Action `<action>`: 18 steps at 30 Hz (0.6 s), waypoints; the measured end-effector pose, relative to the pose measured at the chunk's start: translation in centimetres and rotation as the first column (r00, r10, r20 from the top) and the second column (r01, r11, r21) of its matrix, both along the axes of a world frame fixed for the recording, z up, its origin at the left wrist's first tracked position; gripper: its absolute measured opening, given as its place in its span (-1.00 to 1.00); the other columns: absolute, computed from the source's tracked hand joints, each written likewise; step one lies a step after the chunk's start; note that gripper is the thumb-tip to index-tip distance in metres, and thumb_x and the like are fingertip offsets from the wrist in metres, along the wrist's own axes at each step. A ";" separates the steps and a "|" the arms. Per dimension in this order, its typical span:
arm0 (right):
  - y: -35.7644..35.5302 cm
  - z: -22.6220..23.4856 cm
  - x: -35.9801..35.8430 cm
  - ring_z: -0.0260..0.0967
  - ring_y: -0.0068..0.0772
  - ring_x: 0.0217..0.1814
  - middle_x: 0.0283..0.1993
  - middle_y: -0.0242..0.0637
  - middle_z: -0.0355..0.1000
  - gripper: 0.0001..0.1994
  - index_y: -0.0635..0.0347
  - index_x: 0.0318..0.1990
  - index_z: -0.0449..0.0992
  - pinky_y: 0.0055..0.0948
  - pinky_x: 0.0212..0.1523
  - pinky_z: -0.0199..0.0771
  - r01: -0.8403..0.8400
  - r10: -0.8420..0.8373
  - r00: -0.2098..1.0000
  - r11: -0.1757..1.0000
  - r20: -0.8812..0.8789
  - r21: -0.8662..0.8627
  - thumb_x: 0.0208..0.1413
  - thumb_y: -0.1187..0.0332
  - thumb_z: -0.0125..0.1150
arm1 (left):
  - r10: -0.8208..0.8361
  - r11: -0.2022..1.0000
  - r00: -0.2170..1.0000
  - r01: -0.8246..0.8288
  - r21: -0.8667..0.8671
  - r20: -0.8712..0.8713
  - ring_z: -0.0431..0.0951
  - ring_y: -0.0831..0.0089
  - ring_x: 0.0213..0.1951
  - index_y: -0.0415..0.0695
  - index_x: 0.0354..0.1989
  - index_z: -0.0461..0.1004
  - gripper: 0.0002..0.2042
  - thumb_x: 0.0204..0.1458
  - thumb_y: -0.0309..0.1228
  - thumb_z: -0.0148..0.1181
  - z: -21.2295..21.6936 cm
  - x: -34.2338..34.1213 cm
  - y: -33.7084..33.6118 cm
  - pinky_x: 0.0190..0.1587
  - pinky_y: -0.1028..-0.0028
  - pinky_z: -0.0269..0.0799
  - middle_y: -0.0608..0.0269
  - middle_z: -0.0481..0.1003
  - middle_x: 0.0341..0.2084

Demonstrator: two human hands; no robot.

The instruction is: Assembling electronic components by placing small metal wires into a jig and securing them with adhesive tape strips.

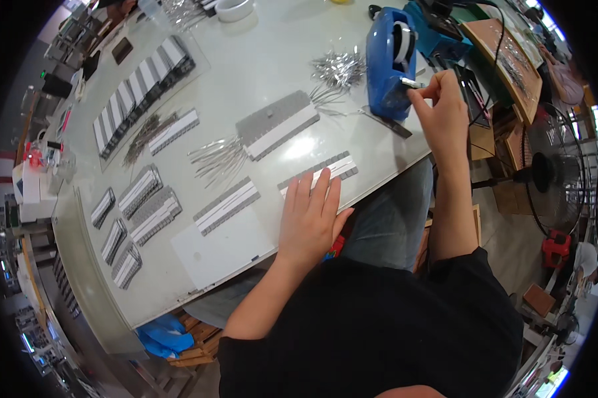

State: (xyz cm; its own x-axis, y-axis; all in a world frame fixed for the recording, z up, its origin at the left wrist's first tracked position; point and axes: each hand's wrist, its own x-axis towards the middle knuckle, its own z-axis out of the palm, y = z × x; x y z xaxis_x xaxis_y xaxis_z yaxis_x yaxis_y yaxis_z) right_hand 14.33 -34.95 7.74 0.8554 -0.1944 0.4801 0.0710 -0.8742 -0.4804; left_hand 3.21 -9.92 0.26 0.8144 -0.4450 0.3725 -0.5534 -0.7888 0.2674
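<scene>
My left hand (308,222) lies flat with its fingers stretched over a grey-and-white toothed strip (344,166) near the table's front edge. Thumb and fingers of my right hand (443,109) pinch a short end of clear tape (412,83) at the cutting edge of a blue tape dispenser (380,76). A white roll (403,41) sits in the dispenser. Left of my left hand lies a similar strip (227,205). Beyond it is a wider grey-and-white block (277,123), with thin silvery wires (217,158) fanned out at both ends.
A silvery pile of thin pieces (339,68) lies beside the dispenser, near a dark flat tool (386,122). Stacked strips (154,212) stand at left, and a long striped row (140,89) lies farther back. A black fan (548,172) stands right of the table.
</scene>
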 end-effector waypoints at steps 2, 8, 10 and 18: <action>-1.1 -1.3 -0.4 0.54 -0.01 -0.30 -0.38 -0.13 0.52 -0.66 0.15 -0.19 0.29 -0.17 -0.29 0.44 0.065 -0.080 0.992 0.987 -0.093 -0.147 0.03 0.42 0.41 | -0.023 0.999 0.999 0.024 -0.045 0.036 0.38 -0.03 0.19 -0.23 0.17 0.44 -0.45 0.07 -0.15 0.33 0.1 0.1 0.0 0.30 0.03 0.24 0.02 0.44 0.18; 0.6 -3.7 -5.5 0.37 -0.61 -0.30 -0.22 -0.34 0.54 -0.66 0.26 0.08 0.45 -0.63 -0.24 0.37 -0.053 0.623 0.782 0.038 0.017 0.998 0.18 0.46 0.34 | -0.033 0.998 0.999 0.034 -0.050 0.026 0.39 -0.01 0.18 -0.25 0.13 0.48 -0.47 0.07 -0.14 0.33 0.1 -0.1 0.1 0.32 0.04 0.23 0.01 0.45 0.15; 2.9 -4.8 -5.8 0.35 -0.61 -0.30 -0.21 -0.33 0.54 -0.80 0.26 -0.04 0.50 -0.63 -0.22 0.38 0.120 0.658 0.745 0.026 -0.108 0.992 0.22 0.46 0.30 | -0.031 0.999 0.999 0.032 -0.038 0.029 0.39 -0.01 0.20 -0.27 0.11 0.49 -0.47 0.07 -0.13 0.32 0.3 -0.1 0.3 0.34 0.04 0.22 0.00 0.45 0.14; 4.8 -3.9 -5.4 0.41 -0.67 -0.22 -0.22 -0.37 0.55 -0.89 0.26 -0.12 0.52 -0.67 -0.17 0.38 -0.148 0.765 0.627 0.303 -0.147 0.942 0.27 0.44 0.26 | -0.016 0.997 0.999 0.020 -0.079 0.050 0.41 0.02 0.16 -0.25 0.09 0.49 -0.47 0.00 -0.19 0.39 0.0 0.0 0.1 0.29 0.02 0.26 0.04 0.46 0.11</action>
